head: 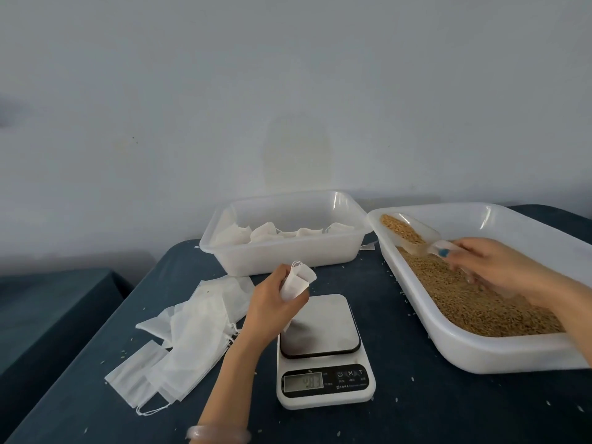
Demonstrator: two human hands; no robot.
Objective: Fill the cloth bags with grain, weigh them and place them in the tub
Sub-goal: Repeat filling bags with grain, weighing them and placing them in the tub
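My left hand [274,304] grips an empty white cloth bag [296,282] upright, just above the far left corner of the kitchen scale [323,350]. My right hand [493,267] holds the handle of a clear plastic scoop [413,233] loaded with brown grain, over the large white tray of grain [474,347] on the right. The scale's steel plate carries nothing and its display is lit. Behind the scale stands a translucent tub [288,251] with several filled bags [275,233] inside.
A loose pile of empty cloth bags [182,341] lies on the dark blue tablecloth left of the scale. Stray grains dot the cloth. The table's left edge drops off beside the pile, with a second dark surface [48,309] lower left. A wall stands behind.
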